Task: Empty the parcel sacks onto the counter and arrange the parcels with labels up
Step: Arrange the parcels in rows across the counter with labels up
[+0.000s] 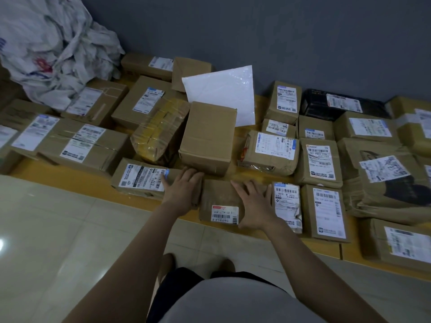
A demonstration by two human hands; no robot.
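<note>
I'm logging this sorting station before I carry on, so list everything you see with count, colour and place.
Counter: one, yellow, along the wall.
Parcel sack: one, white, far left.
Parcels: about twenty, brown, across the counter, most labels up.
Plain box: one, brown, centre, no label showing.
Mailer: one, white, behind the plain box.
Black parcel: one, black, back right.
Small parcel: one, brown, front edge, centre.
Left hand: one, on the small parcel's left end.
Right hand: one, flat on its right side.
</note>
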